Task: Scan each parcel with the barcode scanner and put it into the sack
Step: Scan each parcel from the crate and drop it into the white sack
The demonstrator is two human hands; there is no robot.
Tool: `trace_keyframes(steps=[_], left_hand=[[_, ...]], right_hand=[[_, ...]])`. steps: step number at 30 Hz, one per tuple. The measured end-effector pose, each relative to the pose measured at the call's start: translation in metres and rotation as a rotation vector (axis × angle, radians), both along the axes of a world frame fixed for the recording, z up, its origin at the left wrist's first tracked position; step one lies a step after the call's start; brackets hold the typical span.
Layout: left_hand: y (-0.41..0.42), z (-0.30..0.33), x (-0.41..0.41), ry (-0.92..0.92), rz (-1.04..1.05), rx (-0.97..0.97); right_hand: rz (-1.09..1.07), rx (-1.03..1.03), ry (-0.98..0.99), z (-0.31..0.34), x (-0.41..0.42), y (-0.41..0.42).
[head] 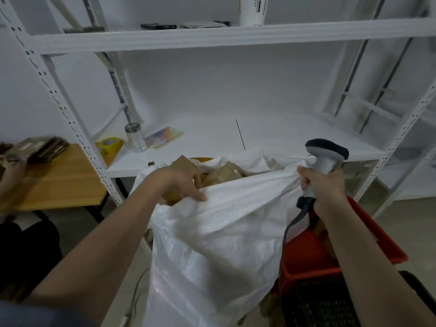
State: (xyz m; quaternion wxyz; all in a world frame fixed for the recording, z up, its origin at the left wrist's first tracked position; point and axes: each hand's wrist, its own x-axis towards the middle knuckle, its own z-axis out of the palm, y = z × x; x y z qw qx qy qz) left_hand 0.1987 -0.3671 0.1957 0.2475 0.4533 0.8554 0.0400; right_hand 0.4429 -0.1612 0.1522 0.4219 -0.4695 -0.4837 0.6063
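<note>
- A white metal shelving rack (151,38) stood against a white wall, with a wooden table (56,180) to its left and a bare concrete floor below.
- On the rack's lower shelf sat a roll of yellow tape (109,144), a clear glass jar (135,138) with a metal lid just beside it, and a small colourful booklet (164,137) near the jar.
- A large white sack (212,244) stood open in front of the rack, its mouth held wide between the two hands.
- Brown cardboard parcels (221,173) lay inside the sack, visible through the opening.
- The left hand (182,181) reached over the near rim of the sack; its thumb lay on the white fabric, and whether the other fingers gripped the rim or a parcel could not be told.
- The right hand (326,185) was clenched round the handle of the grey barcode scanner (326,154), head upward, and pinched a bunched fold of the sack's rim with it.
- The scanner's dark cable (291,225) hung down from the handle.
- A red plastic crate (330,251) stood just right of the sack, under the right forearm.
- At the far left, another person's hand (11,171) rested by a stack of dark items (37,148) on the table.
</note>
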Motion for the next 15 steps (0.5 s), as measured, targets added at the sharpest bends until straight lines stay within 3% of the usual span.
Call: trace_keyframes(steps=[3,10,15], left_hand=[[0.008,-0.008,-0.007,0.051,-0.115,0.132],[0.044,-0.011,-0.011,0.044,-0.180,-0.057],[0.068,-0.002,0.022,-0.084,-0.267,0.202]], right_hand=[[0.027,0.009,-0.086,-0.001,-0.011,0.008],[0.070,-0.160,-0.186,-0.033,-0.018,0.014],[0.087,-0.159,-0.144,-0.033,-0.009,0.020]])
